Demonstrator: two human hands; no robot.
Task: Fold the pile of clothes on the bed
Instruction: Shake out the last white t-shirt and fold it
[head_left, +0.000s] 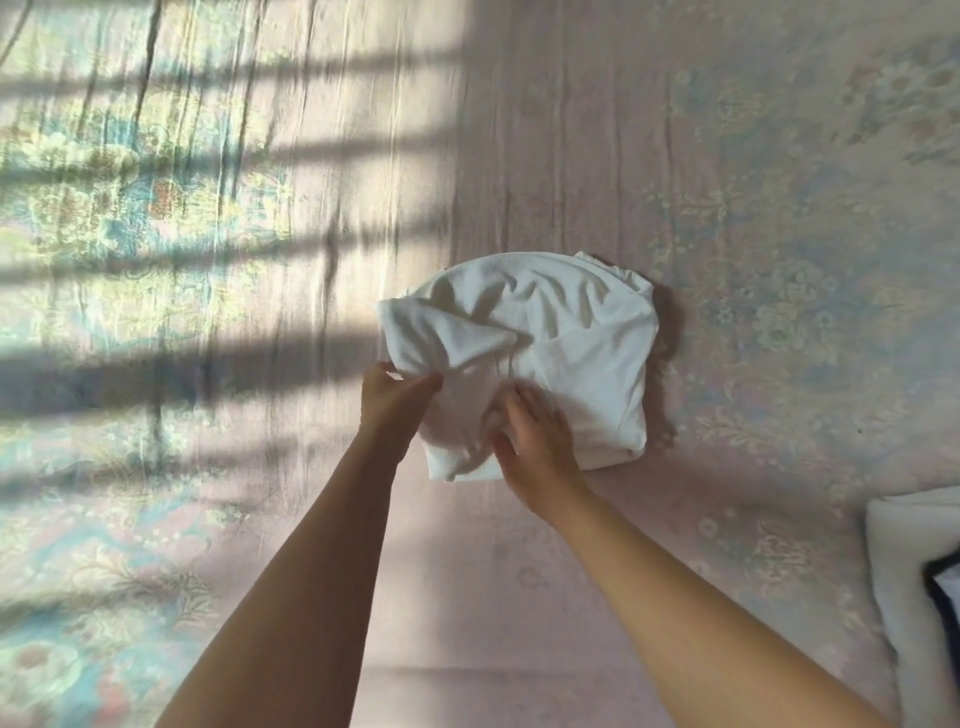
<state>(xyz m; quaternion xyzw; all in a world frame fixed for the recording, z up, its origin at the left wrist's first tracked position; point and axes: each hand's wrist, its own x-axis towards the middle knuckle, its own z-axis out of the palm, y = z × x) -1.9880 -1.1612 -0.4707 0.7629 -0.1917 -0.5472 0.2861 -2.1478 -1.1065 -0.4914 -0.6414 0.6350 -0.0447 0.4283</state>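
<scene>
- Fingers of my left hand (397, 402) curl round a lifted flap at the left edge of the white garment (561, 332), thumb on top, pinching the cloth.
- My right hand (535, 441) lies on the near part of the same garment, fingers spread and bent a little into the fabric; I cannot tell whether it grips a fold or only presses down.
- The garment is partly folded, bunched and rumpled on its left side, flatter on its right, and it sits on the bed sheet (727, 208) about mid-frame.
- The sheet is pale pink with a faded floral print; barred sunlight and shadow stripes fall across its left half.
- At the right edge, near me, lies another pale cloth (904, 582) with something dark (943, 592) on it, well apart from the garment.
</scene>
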